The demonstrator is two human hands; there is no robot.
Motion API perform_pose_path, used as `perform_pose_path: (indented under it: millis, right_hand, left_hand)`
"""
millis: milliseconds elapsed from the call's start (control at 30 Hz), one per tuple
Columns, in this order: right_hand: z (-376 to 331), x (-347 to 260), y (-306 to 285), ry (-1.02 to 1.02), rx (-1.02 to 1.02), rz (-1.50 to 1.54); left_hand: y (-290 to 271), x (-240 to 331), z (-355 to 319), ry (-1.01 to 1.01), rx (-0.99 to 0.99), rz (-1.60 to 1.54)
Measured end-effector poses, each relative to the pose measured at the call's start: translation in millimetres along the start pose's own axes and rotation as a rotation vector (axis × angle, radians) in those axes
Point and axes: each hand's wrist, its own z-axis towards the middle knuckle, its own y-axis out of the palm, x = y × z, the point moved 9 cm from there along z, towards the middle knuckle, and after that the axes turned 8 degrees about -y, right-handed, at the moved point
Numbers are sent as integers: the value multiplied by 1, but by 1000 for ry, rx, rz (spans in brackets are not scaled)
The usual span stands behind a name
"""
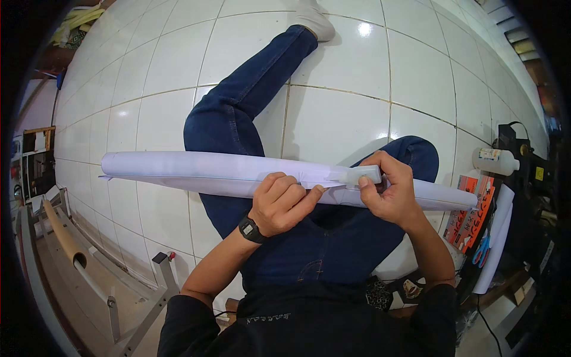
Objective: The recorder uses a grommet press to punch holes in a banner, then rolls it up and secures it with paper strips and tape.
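A long white roll of paper (pixel 196 166) lies crosswise over my lap, its free edge running along the near side. My left hand (pixel 282 202) is closed on that edge near the roll's middle, thumb and fingers pinching it and lifting a small flap. In my right hand (pixel 389 184) is a small translucent glue bottle (pixel 363 174), held between thumb and fingers. Its narrow nozzle points left, at the gap beneath the lifted paper edge. Whether glue is coming out is too small to tell.
At right lie an orange-and-black printed packet (pixel 470 214), blue-handled scissors (pixel 482 250) and another white paper roll (pixel 496 238). A translucent bottle (pixel 496 160) is beyond them. A metal frame (pixel 143 321) and a cardboard tube (pixel 62 232) are at left. White tiles (pixel 339 65) cover the floor.
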Motion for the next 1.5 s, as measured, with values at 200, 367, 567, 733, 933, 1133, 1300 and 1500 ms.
perform_pose_path:
  millis: [200,367,567,733,933,1133,1300,1500]
  right_hand:
    - [0,0,-1,3,-7,3]
    - [0,2,-1,10,-2,15]
    - [0,1,-4,-3,23,2]
    - [0,1,-4,-11,11,4]
    - [-4,8,-9,16,84,127]
    - [-14,26,-34,135,251,333]
    - [-30,24,-110,-33,627,410]
    - [-108,4,-280,-149,1239,70]
  left_hand:
    - [-1,-1,1,-1,3,-8]
    - [-1,-1,1,0,4,5]
    - [-1,-1,1,0,-6,-1]
    - [-1,0,0,3,11,-3]
    - [-3,0,5,-4,-1,-13]
    - [3,-20,29,-313,-102,-124]
    - [18,-27,44,-365,-348,-199]
    - [26,-12,60,-210,-524,-177]
